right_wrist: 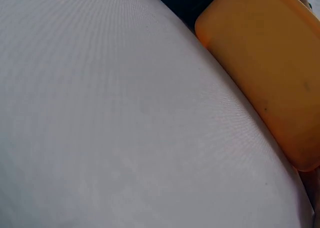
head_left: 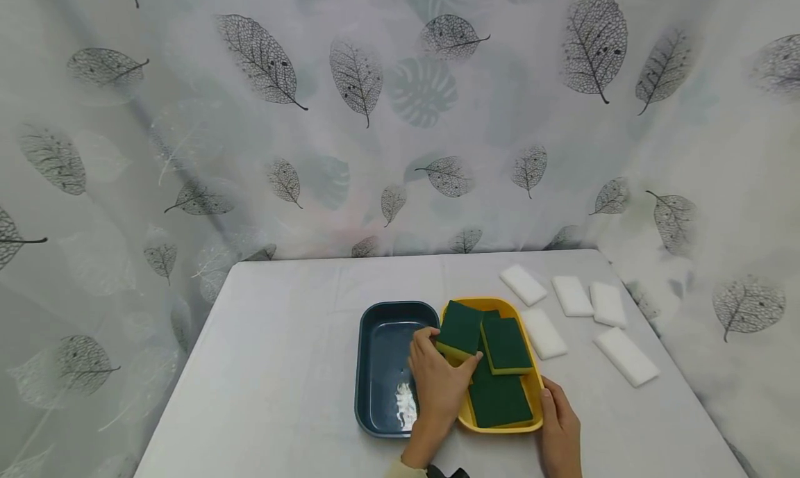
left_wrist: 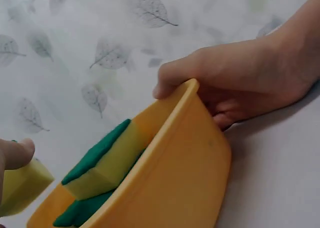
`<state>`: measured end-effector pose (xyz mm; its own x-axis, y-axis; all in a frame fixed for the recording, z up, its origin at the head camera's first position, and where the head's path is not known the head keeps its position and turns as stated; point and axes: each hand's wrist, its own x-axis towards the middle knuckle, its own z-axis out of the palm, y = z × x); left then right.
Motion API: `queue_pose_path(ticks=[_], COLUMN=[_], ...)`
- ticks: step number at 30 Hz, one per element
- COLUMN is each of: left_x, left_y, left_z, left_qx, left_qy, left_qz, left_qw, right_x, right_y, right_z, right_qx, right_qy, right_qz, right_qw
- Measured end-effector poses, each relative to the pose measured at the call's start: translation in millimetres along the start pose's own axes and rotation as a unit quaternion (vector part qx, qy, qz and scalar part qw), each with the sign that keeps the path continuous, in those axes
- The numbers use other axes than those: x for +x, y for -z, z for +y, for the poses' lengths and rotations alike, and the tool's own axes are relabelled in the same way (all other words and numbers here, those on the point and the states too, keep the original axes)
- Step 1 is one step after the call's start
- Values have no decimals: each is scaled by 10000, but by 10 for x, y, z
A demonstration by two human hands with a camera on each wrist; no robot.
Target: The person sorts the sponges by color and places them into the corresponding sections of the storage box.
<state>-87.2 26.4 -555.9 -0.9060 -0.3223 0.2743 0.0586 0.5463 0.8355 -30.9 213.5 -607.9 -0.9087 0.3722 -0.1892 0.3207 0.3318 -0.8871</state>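
Note:
My left hand pinches a green-and-yellow sponge between thumb and fingers, over the left side of the yellow tray. In the left wrist view, that sponge shows its yellow side, with the thumb on it. Several more sponges lie in the tray, green face up, some stacked on others. My right hand grips the tray's near right corner; the left wrist view shows the thumb over the rim and the other fingers outside, partly hidden.
A dark blue tray stands directly left of the yellow one; I see nothing in its visible part. Several white blocks lie to the right and behind on the white table. A leaf-patterned curtain hangs around the back and sides.

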Motion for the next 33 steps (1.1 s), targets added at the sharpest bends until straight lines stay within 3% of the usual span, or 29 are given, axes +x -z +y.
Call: queue_pose_path(ticks=[6, 15, 33], left_x=[-47, -101, -164], left_y=[-55, -51, 39], left_z=[22, 31, 14], left_qx=[812, 1830, 2473], left_qy=[-288, -797, -1333], left_qz=[-10, -367, -862], left_qw=[9963, 9792, 9558], right_x=[-4, 1, -1], right_y=[-8, 4, -13], right_z=[-2, 1, 8], right_qx=[-13, -110, -112], right_qy=[56, 56, 39], right_qz=[26, 90, 82], right_qw=[10000, 9999, 9999])
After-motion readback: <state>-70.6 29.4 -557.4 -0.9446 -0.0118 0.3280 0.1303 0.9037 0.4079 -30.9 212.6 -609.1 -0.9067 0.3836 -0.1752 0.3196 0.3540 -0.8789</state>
